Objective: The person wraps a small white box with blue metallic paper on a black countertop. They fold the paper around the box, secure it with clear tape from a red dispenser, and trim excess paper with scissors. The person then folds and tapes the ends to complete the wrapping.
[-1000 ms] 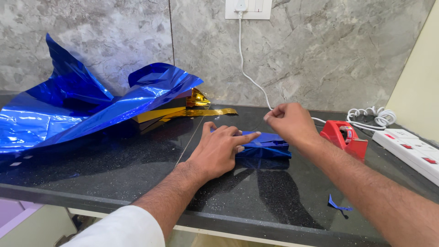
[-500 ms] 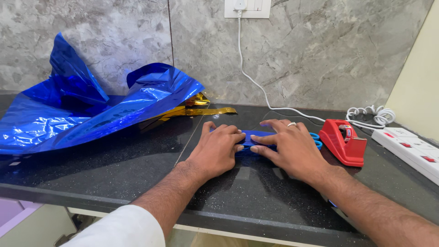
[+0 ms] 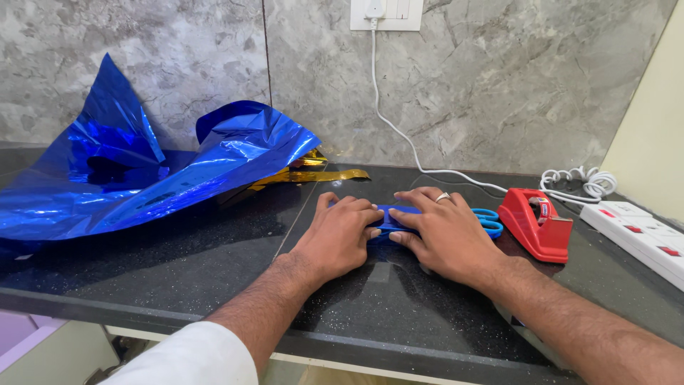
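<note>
Both hands lie flat, palms down, on a small blue-wrapped parcel at mid-desk. Left hand: fingers together, pointing right & slightly away, tips on the parcel's left part; forearm runs back to lower left w/ a white sleeve at the bottom edge. Right hand: fingers spread, pointing left, covering the parcel's right part; a ring on one finger. Fingertips of the 2 hands nearly meet over the parcel. Neither hand is clenched: both open, pressing down, not gripping. Only a strip of the parcel shows betw. the hands.

Desk: black speckled stone, glossy, w/ a thin seam running front to back just left of the left hand. Blue-handled scissors just beside the right hand, partly hidden by it. Red tape dispenser right of those, near but apart. White power strip w/ red switches at far right; coiled white cable behind the dispenser. Big crumpled blue foil sheet over the left side, gold foil poking out from under it.

Wall: grey marble-look slabs; white socket at top w/ a white cord running down to the desk. Cream wall at right.
</note>
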